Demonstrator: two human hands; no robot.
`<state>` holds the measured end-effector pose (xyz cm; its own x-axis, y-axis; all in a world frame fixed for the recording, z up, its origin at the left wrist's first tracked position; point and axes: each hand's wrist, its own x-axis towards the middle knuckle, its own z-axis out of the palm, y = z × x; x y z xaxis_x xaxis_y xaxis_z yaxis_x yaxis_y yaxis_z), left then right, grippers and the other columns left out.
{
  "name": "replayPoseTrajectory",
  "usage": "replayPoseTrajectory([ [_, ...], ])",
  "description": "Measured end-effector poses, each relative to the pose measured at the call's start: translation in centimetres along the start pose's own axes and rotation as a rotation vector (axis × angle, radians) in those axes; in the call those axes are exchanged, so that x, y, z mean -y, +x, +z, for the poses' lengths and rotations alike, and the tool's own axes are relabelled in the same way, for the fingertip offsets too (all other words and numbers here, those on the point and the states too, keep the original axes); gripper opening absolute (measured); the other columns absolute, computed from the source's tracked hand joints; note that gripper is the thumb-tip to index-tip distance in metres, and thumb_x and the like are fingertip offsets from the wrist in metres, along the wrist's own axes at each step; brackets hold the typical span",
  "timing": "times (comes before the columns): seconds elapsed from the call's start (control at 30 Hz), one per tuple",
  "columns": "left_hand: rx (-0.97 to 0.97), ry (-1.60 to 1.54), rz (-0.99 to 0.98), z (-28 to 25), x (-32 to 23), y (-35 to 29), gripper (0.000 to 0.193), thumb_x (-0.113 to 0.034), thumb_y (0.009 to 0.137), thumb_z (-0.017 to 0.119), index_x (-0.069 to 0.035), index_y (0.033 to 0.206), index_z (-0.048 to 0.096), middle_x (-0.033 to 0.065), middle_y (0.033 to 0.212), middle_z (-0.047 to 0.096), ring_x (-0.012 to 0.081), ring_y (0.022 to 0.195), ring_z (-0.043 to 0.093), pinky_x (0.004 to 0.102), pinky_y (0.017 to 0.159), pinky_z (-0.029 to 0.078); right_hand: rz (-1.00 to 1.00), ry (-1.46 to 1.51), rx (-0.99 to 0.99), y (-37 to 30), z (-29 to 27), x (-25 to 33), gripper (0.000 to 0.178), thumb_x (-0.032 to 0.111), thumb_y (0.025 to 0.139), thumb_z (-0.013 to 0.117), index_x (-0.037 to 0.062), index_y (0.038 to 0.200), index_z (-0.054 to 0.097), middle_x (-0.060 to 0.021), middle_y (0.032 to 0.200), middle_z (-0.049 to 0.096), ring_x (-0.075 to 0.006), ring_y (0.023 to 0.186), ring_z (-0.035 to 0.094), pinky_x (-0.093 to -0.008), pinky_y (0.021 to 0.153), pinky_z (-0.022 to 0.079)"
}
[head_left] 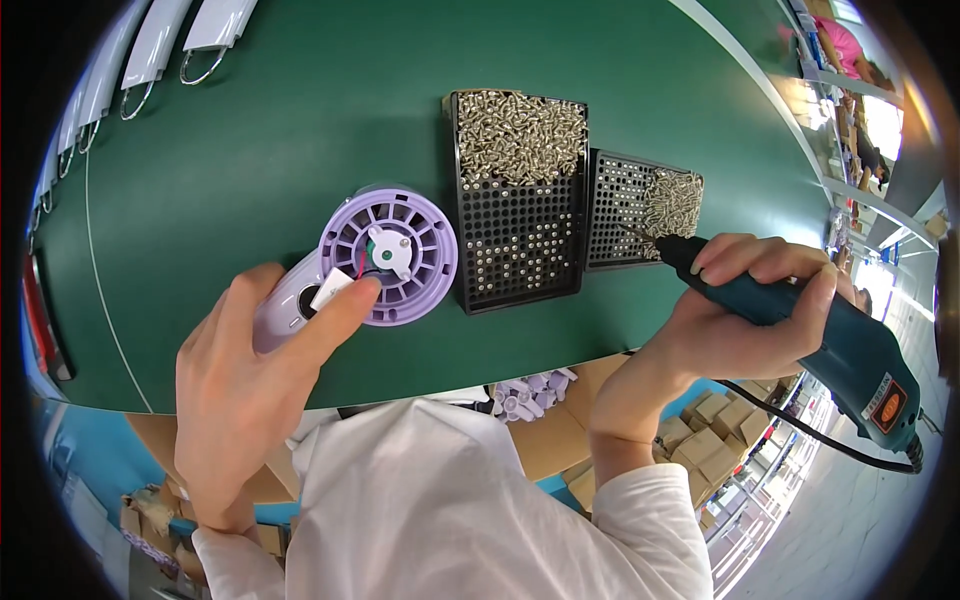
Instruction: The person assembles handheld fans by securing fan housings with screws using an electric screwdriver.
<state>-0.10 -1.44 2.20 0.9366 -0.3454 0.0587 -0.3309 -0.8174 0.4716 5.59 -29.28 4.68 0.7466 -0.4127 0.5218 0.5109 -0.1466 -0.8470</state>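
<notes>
My left hand [250, 370] is closed round the handle of a lilac handheld fan body [438, 245], which lies on the green table. Its round, slotted head faces up, with a white motor mount [392, 252] at its centre and a red wire beside it. My thumb presses by a small white piece [331, 289] on the neck. In my right hand [750, 300] is a dark teal electric screwdriver [850, 350], fingers wrapped round its body. The bit points left, over the smaller black screw tray [628, 265]. Whether a screw sits on the bit is too small to tell.
A larger black screw tray [525, 303], screws heaped at its far end, stands between the fan and smaller tray. Several pale handled parts [150, 50] line the far left. A box of lilac parts [530, 395] sits below the table edge. The screwdriver's black cord [800, 430] loops at right.
</notes>
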Motion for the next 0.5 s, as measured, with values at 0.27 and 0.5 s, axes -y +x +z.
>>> replayPoseTrajectory([
  [0.27,0.044,-0.034,0.049,-0.14,0.5,-0.22,0.043,-0.001,0.07,0.072,-0.014,0.11,0.066,0.0133,0.1,0.058,0.0285,0.074,0.059,0.0353,0.059,0.048,-0.037,-0.002,0.014,-0.2,0.41,0.17,0.014,0.017,0.092,0.043,0.0043,0.098,0.04,-0.0105,0.057,0.045,-0.0209,0.032,0.043,-0.0349,0.03,0.042],
  [0.5,0.031,-0.052,0.038,0.08,0.32,-0.18,0.042,-0.002,0.07,0.072,-0.015,0.11,0.066,0.0132,0.1,0.057,0.0283,0.073,0.059,0.0355,0.058,0.049,-0.014,-0.048,-0.025,-0.15,0.48,0.31,0.02,0.02,0.09,0.045,0.0028,0.082,0.043,-0.0092,0.057,0.043,-0.0205,0.032,0.042,-0.0346,0.03,0.042],
])
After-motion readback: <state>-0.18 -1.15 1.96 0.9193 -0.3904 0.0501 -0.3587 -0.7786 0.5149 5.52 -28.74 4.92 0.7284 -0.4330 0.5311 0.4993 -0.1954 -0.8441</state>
